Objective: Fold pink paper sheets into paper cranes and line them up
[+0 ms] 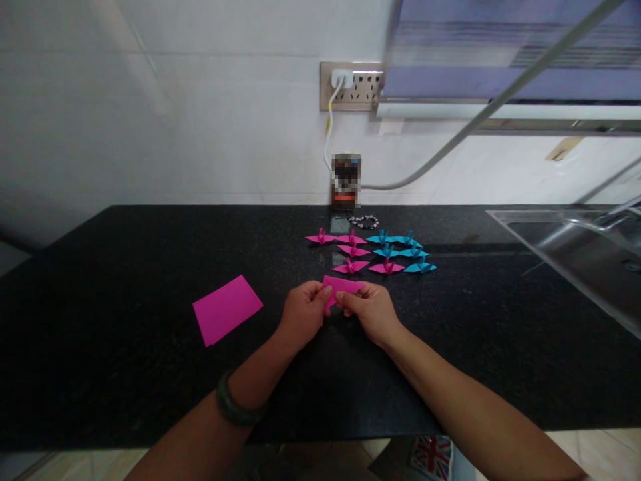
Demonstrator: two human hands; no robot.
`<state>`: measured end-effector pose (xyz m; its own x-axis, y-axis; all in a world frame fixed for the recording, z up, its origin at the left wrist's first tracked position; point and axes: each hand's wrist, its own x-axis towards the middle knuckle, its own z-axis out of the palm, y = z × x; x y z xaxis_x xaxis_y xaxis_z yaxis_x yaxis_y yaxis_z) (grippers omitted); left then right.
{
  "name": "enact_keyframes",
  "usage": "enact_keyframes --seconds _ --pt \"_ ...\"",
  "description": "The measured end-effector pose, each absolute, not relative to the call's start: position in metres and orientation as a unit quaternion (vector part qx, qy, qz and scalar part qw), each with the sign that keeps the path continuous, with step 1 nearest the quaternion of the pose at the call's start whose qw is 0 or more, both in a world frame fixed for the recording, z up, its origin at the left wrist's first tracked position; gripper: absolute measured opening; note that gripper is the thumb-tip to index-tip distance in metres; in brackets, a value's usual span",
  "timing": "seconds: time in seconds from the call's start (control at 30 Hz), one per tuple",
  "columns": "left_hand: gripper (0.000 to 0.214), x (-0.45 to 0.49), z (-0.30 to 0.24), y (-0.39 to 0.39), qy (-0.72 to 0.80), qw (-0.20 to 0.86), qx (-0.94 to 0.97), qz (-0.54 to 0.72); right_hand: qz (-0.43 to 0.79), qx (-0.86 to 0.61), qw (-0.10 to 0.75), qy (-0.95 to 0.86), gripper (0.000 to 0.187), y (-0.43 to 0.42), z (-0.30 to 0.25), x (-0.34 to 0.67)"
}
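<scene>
A folded piece of magenta paper (343, 287) sits between both of my hands just above the black countertop (125, 267). My left hand (302, 312) pinches its left edge with thumb and fingers closed. My right hand (369, 310) grips its right part, fingers curled over it. Just beyond my hands lie several folded paper cranes, magenta ones (350, 252) on the left and blue ones (406, 252) on the right. A flat magenta sheet (226, 309) lies to the left of my left hand. A dark bracelet (235, 404) is on my left wrist.
A steel sink (565, 244) is set into the counter at right. A small object (345, 180) stands against the wall, with a bead bracelet (364, 220) beside it. A wall socket (350, 85) with a white plug and cable is above. A grey hose (475, 123) crosses the upper right.
</scene>
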<state>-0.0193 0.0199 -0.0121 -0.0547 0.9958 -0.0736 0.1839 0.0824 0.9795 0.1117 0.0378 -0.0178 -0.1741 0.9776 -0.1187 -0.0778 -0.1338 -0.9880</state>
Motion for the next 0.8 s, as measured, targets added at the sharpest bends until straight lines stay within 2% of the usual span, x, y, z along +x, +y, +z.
enact_keyframes --seconds 0.17,0.3,0.53,0.6,0.7,0.8 --pt "0.027 -0.019 -0.005 0.017 0.586 0.433 0.518 0.448 0.574 -0.471 0.477 -0.471 0.015 0.035 -0.014 0.109" --pt "0.028 -0.02 -0.008 0.02 0.576 0.453 0.52 0.439 0.582 -0.473 0.506 -0.427 0.016 0.04 -0.017 0.112" --pt "0.039 -0.025 -0.015 0.023 0.596 0.413 0.552 0.412 0.629 -0.462 0.491 -0.386 0.015 0.049 -0.017 0.12" --pt "0.04 -0.026 -0.014 0.023 0.589 0.433 0.535 0.423 0.653 -0.453 0.459 -0.397 0.016 0.051 -0.016 0.123" --pt "0.033 -0.027 -0.011 0.025 0.547 0.483 0.495 0.472 0.701 -0.415 0.367 -0.45 0.014 0.051 -0.015 0.128" --pt "0.031 -0.028 -0.01 0.025 0.549 0.466 0.503 0.479 0.704 -0.397 0.327 -0.49 0.013 0.048 -0.017 0.127"
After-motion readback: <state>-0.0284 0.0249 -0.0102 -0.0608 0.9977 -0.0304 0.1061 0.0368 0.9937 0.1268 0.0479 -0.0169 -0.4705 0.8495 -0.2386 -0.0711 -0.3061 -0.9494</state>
